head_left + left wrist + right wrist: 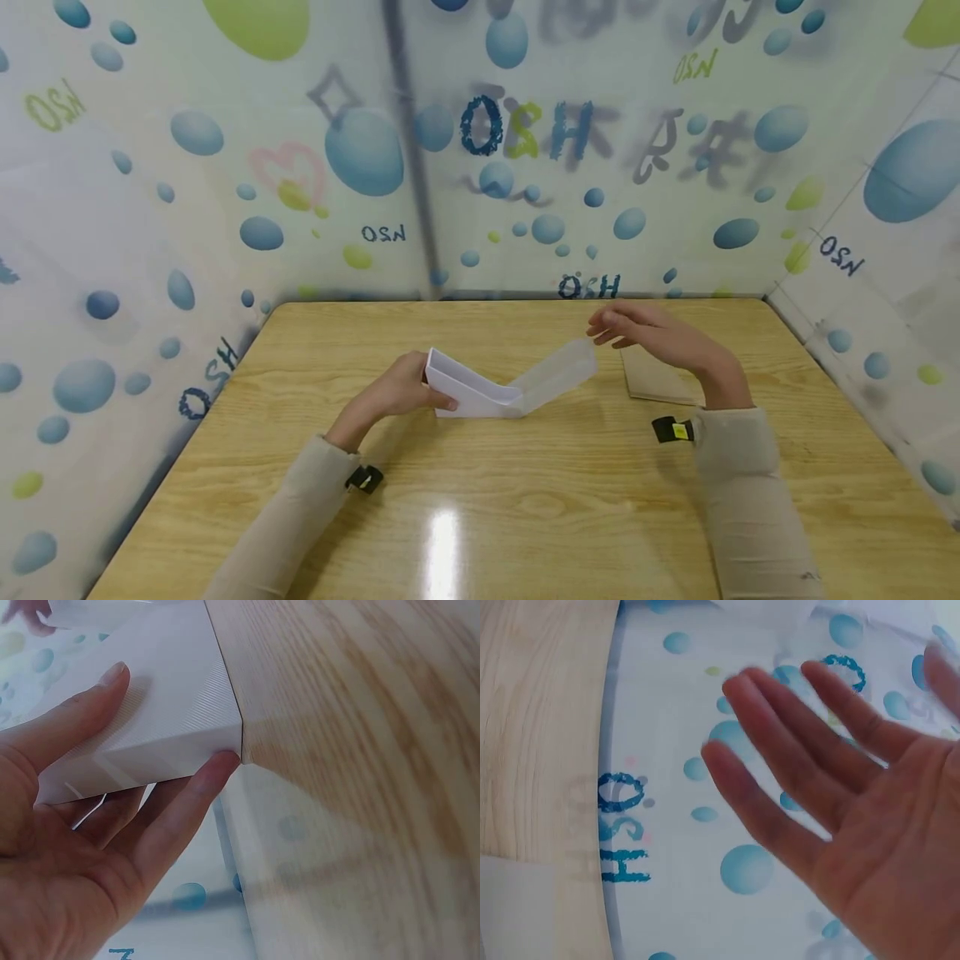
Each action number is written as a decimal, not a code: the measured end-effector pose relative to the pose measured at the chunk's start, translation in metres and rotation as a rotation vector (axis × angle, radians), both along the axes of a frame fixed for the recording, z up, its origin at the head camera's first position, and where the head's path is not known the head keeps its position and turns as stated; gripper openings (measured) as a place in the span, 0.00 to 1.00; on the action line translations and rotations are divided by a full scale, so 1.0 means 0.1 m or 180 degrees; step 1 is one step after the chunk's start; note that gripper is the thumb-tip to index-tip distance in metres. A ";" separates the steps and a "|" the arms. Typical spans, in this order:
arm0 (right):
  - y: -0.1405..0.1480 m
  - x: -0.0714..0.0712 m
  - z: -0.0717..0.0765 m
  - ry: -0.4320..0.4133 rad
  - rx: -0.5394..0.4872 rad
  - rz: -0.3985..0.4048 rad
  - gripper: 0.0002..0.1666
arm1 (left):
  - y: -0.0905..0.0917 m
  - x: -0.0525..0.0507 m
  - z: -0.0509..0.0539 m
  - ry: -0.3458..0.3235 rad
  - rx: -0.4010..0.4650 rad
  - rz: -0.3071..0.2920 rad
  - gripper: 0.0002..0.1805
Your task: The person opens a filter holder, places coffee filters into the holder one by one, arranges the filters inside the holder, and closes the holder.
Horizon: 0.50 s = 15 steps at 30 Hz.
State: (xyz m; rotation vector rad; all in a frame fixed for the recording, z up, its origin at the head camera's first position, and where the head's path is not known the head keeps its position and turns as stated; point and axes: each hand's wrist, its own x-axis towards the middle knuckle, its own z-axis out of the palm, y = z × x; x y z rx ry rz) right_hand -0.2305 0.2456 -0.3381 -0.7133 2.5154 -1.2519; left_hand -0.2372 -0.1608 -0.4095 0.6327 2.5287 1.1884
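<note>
While the left hand [397, 387] pinches a white box [474, 405] on the wooden table [525, 500] between thumb and fingers, the right hand [663, 337], fingers slightly spread, hovers beside its translucent flap [558, 377], which might crease if pushed askew

A booth-like space: wood-grain table [540, 517] between bubble-patterned walls [480, 208].

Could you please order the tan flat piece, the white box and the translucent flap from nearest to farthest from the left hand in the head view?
1. White box: held in the left hand.
2. Translucent flap: at the box's right end.
3. Tan flat piece: farther right, on the table.
</note>
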 end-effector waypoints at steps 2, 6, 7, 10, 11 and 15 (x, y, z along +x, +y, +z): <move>0.03 -0.01 0.01 0.0024 -0.0019 -0.0121 0.28 | 0.00 0.00 0.00 0.0006 -0.0003 0.0001 0.21; 0.12 -0.02 -0.02 0.0172 0.0115 -0.0351 0.27 | -0.01 0.00 0.00 -0.0001 -0.0011 0.0011 0.22; 0.14 -0.03 -0.03 0.0203 0.0154 -0.0402 0.27 | -0.01 0.00 0.00 -0.0009 -0.0013 0.0017 0.22; 0.22 -0.05 -0.09 0.0255 0.0210 -0.0544 0.26 | -0.01 0.00 0.00 -0.0027 -0.0024 0.0039 0.22; 0.25 -0.05 -0.11 0.0266 0.0215 -0.0612 0.26 | 0.00 0.00 0.01 -0.0030 -0.0026 0.0043 0.22; 0.39 -0.08 -0.21 0.0207 0.0033 -0.0927 0.28 | 0.00 0.00 0.01 -0.0035 -0.0026 0.0040 0.22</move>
